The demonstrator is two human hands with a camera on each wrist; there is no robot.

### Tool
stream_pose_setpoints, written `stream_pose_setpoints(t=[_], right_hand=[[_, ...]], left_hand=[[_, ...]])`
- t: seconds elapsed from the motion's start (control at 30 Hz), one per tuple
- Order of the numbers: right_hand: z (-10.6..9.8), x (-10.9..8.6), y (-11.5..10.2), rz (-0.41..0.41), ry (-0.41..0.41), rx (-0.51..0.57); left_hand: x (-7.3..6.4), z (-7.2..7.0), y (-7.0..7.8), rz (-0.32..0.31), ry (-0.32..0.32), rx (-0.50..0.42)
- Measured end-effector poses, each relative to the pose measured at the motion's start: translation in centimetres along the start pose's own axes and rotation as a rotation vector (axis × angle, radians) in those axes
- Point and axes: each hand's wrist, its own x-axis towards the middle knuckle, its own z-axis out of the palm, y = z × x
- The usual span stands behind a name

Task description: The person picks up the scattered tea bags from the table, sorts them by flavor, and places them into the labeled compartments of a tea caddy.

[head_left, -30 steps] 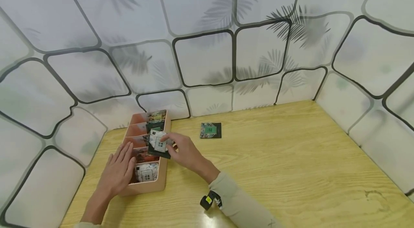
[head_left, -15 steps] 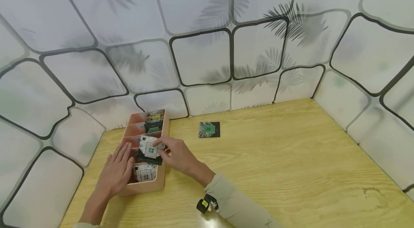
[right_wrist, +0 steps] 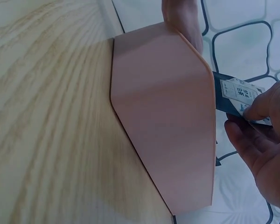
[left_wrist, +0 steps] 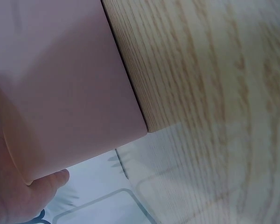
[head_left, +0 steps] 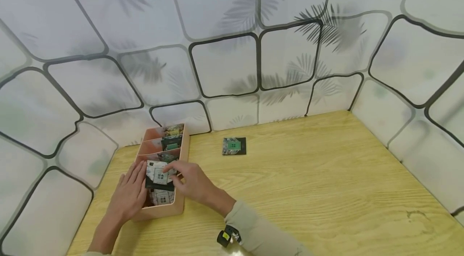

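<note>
My right hand [head_left: 193, 181] pinches a flat white-and-black packet [head_left: 159, 175] between thumb and fingers, holding it over the front part of a pink divided box [head_left: 170, 211]. In the right wrist view, this packet shows just above the box's rim. My left hand [head_left: 127, 193] rests along the box's left edge with its fingers straight and close together. Beneath the held packet, a similar white packet [head_left: 162, 198] lies in the front compartment. Farther back sit a green-labelled packet [head_left: 171, 144] and a yellowish one [head_left: 175, 130]. The held packet hides the compartment just behind the front one.
Another dark packet with a green label [head_left: 233, 146] lies on the wooden table [head_left: 308, 183], right of the box. A patterned curtain [head_left: 228, 66] surrounds the table at the back and sides. A black strap with a yellow tag [head_left: 226, 236] is on the right wrist.
My right hand has moved the packet left and toward the near end of the box, from above the middle compartments. The left hand has stayed at the box's edge.
</note>
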Motion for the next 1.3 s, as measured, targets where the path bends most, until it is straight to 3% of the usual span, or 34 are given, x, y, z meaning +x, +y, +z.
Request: stream_pose_setpoints(t=[0.3, 0.6, 0.8, 1.3], right_hand=[[0.3, 0.0, -0.1, -0.016, -0.034, -0.046], [-0.2, 0.0, -0.3, -0.016, -0.054, -0.054], [0.1, 0.1, -0.2, -0.044, -0.108, -0.122], [-1.0, 0.7, -0.2, -0.042, -0.203, -0.098]], left_hand=[[-0.1, 0.0, -0.2, 0.016, 0.023, -0.010], [0.0, -0.3, 0.1, -0.009, -0.002, 0.001], [-0.1, -0.1, 0.0, -0.037, -0.023, -0.004], [0.2, -0.4, 0.3, -0.051, -0.040, -0.014]])
